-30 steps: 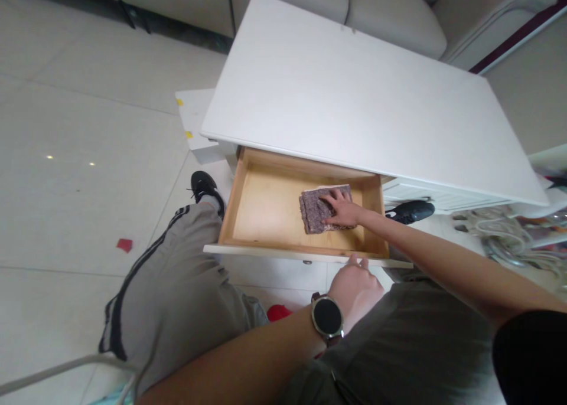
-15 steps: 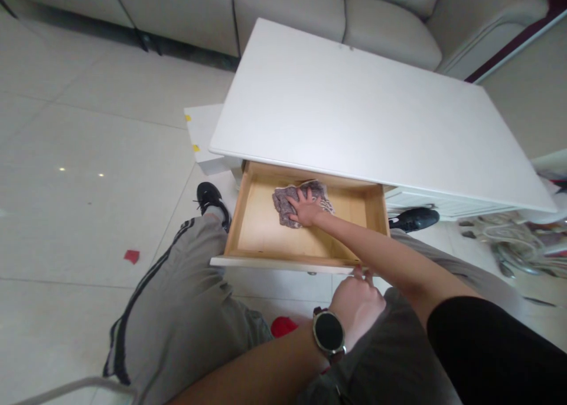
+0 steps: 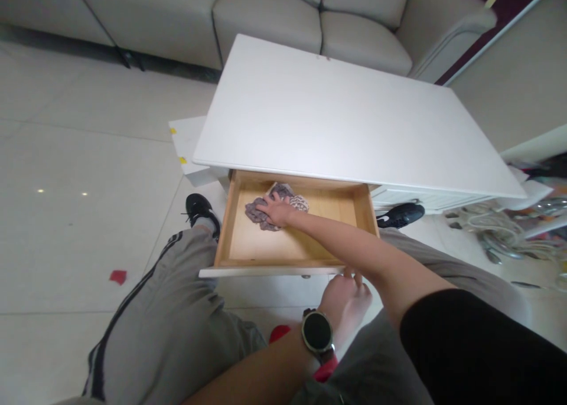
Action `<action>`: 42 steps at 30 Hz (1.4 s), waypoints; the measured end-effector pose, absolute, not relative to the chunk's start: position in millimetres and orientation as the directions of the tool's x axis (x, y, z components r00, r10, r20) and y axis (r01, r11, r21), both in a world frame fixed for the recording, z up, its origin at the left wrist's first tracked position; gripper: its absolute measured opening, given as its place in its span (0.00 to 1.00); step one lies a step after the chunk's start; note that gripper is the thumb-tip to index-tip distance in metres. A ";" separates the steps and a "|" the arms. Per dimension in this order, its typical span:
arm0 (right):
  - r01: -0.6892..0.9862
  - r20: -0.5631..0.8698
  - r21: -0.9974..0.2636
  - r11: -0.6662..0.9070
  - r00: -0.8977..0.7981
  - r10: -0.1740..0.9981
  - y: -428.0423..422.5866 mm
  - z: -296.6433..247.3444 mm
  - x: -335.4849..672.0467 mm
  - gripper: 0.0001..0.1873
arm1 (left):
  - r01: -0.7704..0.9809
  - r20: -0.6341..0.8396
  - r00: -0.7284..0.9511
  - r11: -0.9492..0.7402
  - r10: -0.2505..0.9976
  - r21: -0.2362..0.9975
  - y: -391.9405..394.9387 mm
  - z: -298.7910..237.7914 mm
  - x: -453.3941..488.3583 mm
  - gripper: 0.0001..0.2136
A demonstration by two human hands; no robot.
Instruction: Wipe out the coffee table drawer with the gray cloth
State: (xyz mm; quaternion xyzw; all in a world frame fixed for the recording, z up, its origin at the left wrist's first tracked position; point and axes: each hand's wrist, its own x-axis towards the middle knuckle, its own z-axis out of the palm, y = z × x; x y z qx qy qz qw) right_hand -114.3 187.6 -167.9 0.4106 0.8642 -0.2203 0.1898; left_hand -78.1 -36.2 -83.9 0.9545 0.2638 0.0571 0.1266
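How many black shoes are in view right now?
2. One shoe sits on the floor tiles left of the open drawer; the other shoe is right of it, partly under the white table. Nothing suggests more are hidden.

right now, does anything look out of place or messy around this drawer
The grey cloth is bunched up, not flat, under the right hand at the back left of the drawer. A tangle of cables sprawls on the floor right of the table.

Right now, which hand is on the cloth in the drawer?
The right hand, flat on the grey cloth in the drawer; the left hand, wearing the watch, is at the drawer front.
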 end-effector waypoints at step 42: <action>0.393 -0.648 0.007 0.919 -0.699 0.304 188.9 -169.5 67.9 0.33 | 0.528 -0.068 0.840 -0.779 0.539 0.338 -32.9 -65.8 -84.1 0.14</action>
